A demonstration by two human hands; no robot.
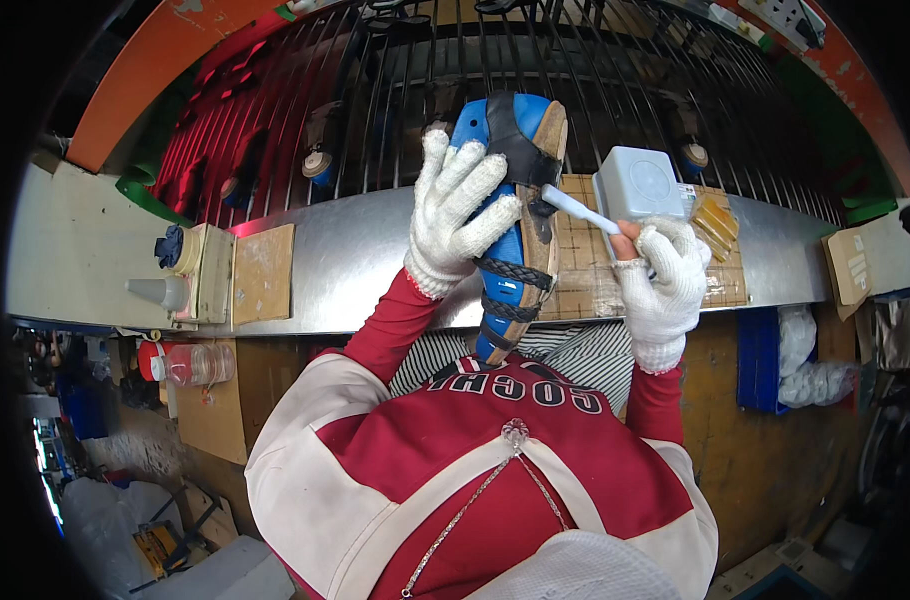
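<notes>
A blue shoe last (pixel 505 248) stands tilted in front of me, its lower end close to my chest. A sandal upper with a wide dark strap (pixel 520 150) and dark braided straps (pixel 517 272) is stretched over it, and a tan sole piece (pixel 548 130) runs along its right side. My left hand (pixel 460 210), in a white knit glove, holds the last from the left with its fingers spread across it. Gloved too, my right hand (pixel 665 285) pinches a pale-handled brush (pixel 582 209); the brush's dark tip meets the sole edge beside the strap.
A white plastic container (pixel 640 182) and a yellowish block (pixel 715 228) sit on a cardboard sheet (pixel 585 285) at right. Beyond the metal ledge (pixel 345 255), a rack of rods (pixel 395 110) carries more lasts, red-lit at left. A cone-tipped bottle (pixel 160 292) lies at far left.
</notes>
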